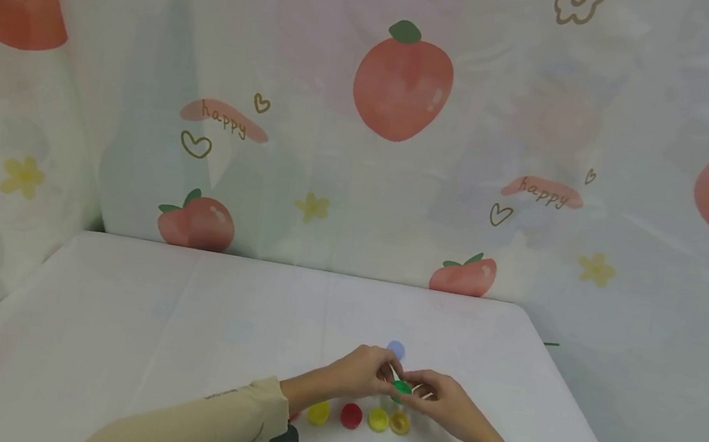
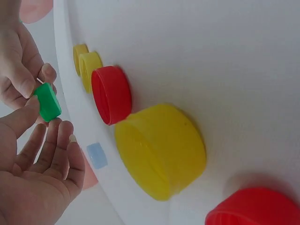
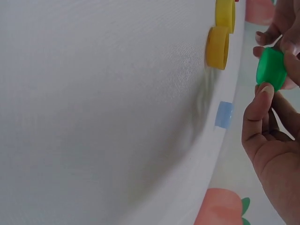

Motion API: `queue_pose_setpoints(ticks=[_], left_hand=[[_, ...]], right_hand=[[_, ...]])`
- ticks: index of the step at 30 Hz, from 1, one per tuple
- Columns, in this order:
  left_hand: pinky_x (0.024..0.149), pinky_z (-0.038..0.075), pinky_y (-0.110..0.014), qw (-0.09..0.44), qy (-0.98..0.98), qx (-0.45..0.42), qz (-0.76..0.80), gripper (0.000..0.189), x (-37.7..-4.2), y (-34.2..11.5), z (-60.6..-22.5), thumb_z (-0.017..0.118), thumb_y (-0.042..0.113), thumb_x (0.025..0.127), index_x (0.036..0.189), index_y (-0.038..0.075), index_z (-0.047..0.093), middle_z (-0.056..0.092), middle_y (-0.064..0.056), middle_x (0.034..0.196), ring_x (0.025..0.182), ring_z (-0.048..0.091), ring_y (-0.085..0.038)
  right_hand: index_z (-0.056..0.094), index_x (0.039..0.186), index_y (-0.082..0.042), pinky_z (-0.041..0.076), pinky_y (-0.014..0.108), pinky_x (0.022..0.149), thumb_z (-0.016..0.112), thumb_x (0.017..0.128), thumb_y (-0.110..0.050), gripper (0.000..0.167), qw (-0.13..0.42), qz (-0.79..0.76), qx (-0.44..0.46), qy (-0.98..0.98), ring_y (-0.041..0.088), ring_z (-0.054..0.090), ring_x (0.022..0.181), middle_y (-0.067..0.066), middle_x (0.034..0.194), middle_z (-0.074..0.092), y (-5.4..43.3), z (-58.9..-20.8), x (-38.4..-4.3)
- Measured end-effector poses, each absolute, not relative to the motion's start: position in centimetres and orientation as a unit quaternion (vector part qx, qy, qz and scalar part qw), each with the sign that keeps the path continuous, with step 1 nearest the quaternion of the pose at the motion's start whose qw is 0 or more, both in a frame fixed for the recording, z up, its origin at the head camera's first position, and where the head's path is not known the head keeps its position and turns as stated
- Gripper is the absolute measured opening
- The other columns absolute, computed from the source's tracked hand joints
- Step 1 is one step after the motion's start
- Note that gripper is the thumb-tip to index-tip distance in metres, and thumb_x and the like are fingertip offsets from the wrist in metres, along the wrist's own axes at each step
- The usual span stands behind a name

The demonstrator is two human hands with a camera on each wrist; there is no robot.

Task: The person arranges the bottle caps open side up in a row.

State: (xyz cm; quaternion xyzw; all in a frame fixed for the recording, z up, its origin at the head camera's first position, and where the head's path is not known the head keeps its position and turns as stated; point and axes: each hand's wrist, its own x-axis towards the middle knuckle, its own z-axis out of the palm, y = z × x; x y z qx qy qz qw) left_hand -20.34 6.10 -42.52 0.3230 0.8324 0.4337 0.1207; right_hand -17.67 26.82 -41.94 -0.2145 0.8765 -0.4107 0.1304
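Both hands meet over the table around a green bottle cap [image 1: 401,387], held up off the cloth. My left hand [image 1: 362,371] pinches it between thumb and fingertips from the left; its other fingers [image 2: 61,154] are loosely bent. From the right, my right hand [image 1: 447,404] grips the cap's opposite edge with thumb and fingertip. Below the hands runs a row of caps: a yellow cap [image 1: 318,413], a red cap [image 1: 351,416], another yellow cap [image 1: 377,419] and an amber cap [image 1: 400,423]. A second red cap [image 2: 255,208] is mostly hidden by the left sleeve in the head view.
Beyond the hands lies a light blue translucent cap [image 1: 395,349]. A white cloth covers the table [image 1: 229,324], whose far edge meets a printed fabric backdrop [image 1: 313,131]. The amber cap and its yellow neighbour sit close side by side.
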Motion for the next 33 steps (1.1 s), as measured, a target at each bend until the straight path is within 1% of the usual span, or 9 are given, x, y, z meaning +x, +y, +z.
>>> queue_pose_setpoints(ticks=[6, 15, 18, 21, 25, 26, 28, 30, 33], left_hand=[[0.067, 0.046, -0.013, 0.124, 0.83, 0.331, 0.432, 0.024, -20.0, 6.4, -42.7, 0.074, 0.01, 0.081, 0.102, 0.006, 0.063, 0.064, 0.007, 0.083, 0.074, 0.057, 0.001], [0.074, 0.046, -0.013, 0.126, 0.826, 0.368, 0.408, 0.023, -19.9, 6.3, -42.6, 0.067, 0.01, 0.088, 0.11, 0.007, 0.062, 0.069, 0.003, 0.098, 0.086, 0.061, 0.0], [0.077, 0.045, -0.014, 0.133, 0.825, 0.383, 0.393, 0.021, -19.9, 6.3, -42.6, 0.062, 0.01, 0.091, 0.112, 0.008, 0.061, 0.069, 0.004, 0.102, 0.09, 0.06, 0.0], [0.075, 0.044, -0.014, 0.153, 0.825, 0.391, 0.377, 0.021, -19.7, 6.3, -42.7, 0.055, 0.01, 0.096, 0.116, 0.009, 0.06, 0.068, 0.004, 0.106, 0.085, 0.059, -0.001], [0.08, 0.044, -0.018, 0.174, 0.829, 0.398, 0.351, 0.024, -19.6, 6.3, -42.7, 0.047, 0.012, 0.1, 0.121, 0.012, 0.057, 0.066, 0.007, 0.11, 0.094, 0.058, -0.003], [0.084, 0.043, -0.018, 0.177, 0.831, 0.398, 0.346, 0.024, -19.5, 6.3, -42.7, 0.046, 0.013, 0.1, 0.122, 0.013, 0.057, 0.066, 0.007, 0.111, 0.1, 0.058, -0.003], [0.088, 0.042, -0.019, 0.178, 0.835, 0.396, 0.338, 0.025, -19.5, 6.3, -42.7, 0.046, 0.013, 0.1, 0.122, 0.013, 0.057, 0.066, 0.007, 0.111, 0.109, 0.055, -0.003], [0.088, 0.043, -0.019, 0.174, 0.841, 0.388, 0.335, 0.024, -19.4, 6.3, -42.6, 0.049, 0.013, 0.099, 0.12, 0.012, 0.058, 0.066, 0.007, 0.11, 0.107, 0.056, -0.004], [0.084, 0.045, -0.018, 0.169, 0.849, 0.37, 0.338, 0.023, -19.4, 6.2, -42.5, 0.054, 0.012, 0.096, 0.118, 0.011, 0.06, 0.067, 0.005, 0.109, 0.101, 0.059, -0.004]], right_hand=[[0.061, 0.113, 0.002, 0.051, 0.026, 0.071, 0.068, 0.088, -0.024, 0.037, 0.121, -0.392, -0.222, 0.884, 0.014, 0.057, 0.083, 0.004, 0.096, 0.062, 27.4, -42.0, -17.1], [0.06, 0.114, -0.001, 0.051, 0.026, 0.072, 0.067, 0.088, -0.024, 0.035, 0.115, -0.372, -0.227, 0.893, 0.014, 0.057, 0.086, 0.003, 0.103, 0.061, 28.3, -41.9, -16.9], [0.059, 0.115, 0.0, 0.051, 0.027, 0.072, 0.067, 0.088, -0.021, 0.035, 0.116, -0.366, -0.236, 0.893, 0.014, 0.057, 0.087, 0.005, 0.105, 0.061, 28.5, -41.9, -16.8], [0.059, 0.115, -0.001, 0.05, 0.026, 0.07, 0.067, 0.088, -0.018, 0.034, 0.118, -0.349, -0.242, 0.897, 0.013, 0.057, 0.086, 0.006, 0.106, 0.061, 28.7, -41.8, -16.6], [0.058, 0.116, -0.002, 0.049, 0.025, 0.07, 0.068, 0.087, -0.017, 0.034, 0.137, -0.332, -0.237, 0.903, 0.013, 0.056, 0.088, 0.006, 0.108, 0.06, 28.9, -41.8, -16.5], [0.057, 0.116, -0.001, 0.049, 0.025, 0.07, 0.068, 0.086, -0.016, 0.034, 0.141, -0.33, -0.236, 0.903, 0.013, 0.056, 0.088, 0.006, 0.108, 0.06, 28.9, -41.8, -16.4], [0.057, 0.115, -0.001, 0.049, 0.025, 0.07, 0.068, 0.086, -0.015, 0.034, 0.147, -0.328, -0.236, 0.903, 0.014, 0.057, 0.088, 0.006, 0.108, 0.06, 29.1, -41.8, -16.4], [0.058, 0.114, -0.001, 0.049, 0.026, 0.07, 0.069, 0.085, -0.015, 0.034, 0.152, -0.324, -0.239, 0.903, 0.016, 0.056, 0.089, 0.006, 0.108, 0.06, 29.2, -41.9, -16.4], [0.058, 0.112, -0.002, 0.049, 0.026, 0.071, 0.069, 0.084, -0.013, 0.032, 0.164, -0.312, -0.238, 0.905, 0.018, 0.056, 0.089, 0.003, 0.106, 0.06, 29.3, -41.9, -16.4]])
